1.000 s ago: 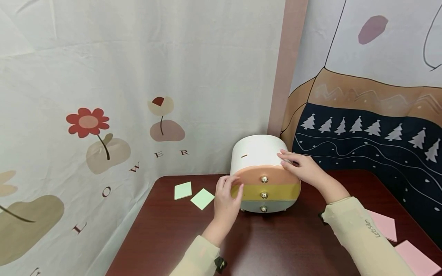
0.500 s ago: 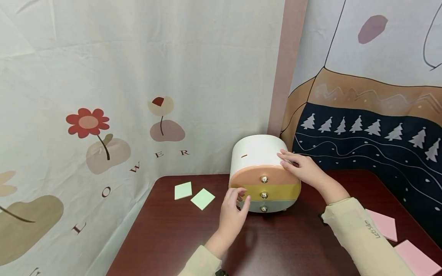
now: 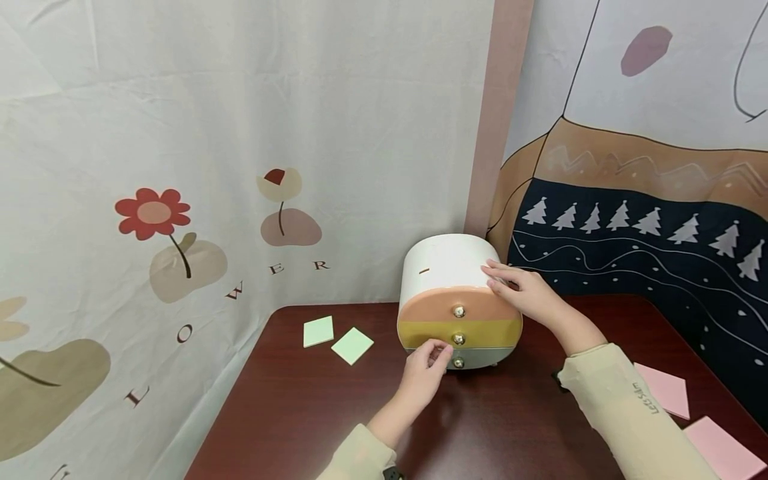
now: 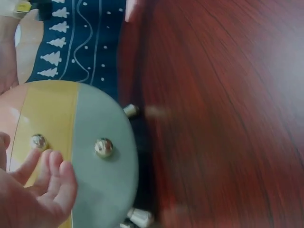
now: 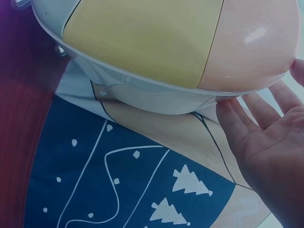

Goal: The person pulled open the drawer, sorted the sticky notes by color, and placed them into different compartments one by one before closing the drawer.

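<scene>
A small rounded drawer cabinet has a white shell (image 3: 451, 257) and three stacked fronts: a peach drawer (image 3: 429, 306), a yellow drawer (image 3: 429, 331) and a grey-green drawer (image 3: 492, 357). Each front carries a shiny round knob. My left hand (image 3: 422, 375) is in front of the lower drawers, fingers loosely bent. In the left wrist view its fingertips lie close beside the yellow drawer's knob (image 4: 39, 141); whether they touch it I cannot tell. My right hand (image 3: 531, 293) rests on the shell's upper right side, and the right wrist view shows its fingers (image 5: 259, 111) along that edge.
Two pale green sticky-note pads (image 3: 352, 346) lie left of the cabinet on the dark red-brown table (image 3: 288, 413). Two pink pads (image 3: 725, 448) lie at the right, partly beside the right sleeve. Printed curtains (image 3: 372, 167) hang close behind the table.
My left hand has moved from the cabinet's left side down and right to the yellow drawer's knob, its fingers and thumb drawing together. The right hand and the cabinet have stayed put.
</scene>
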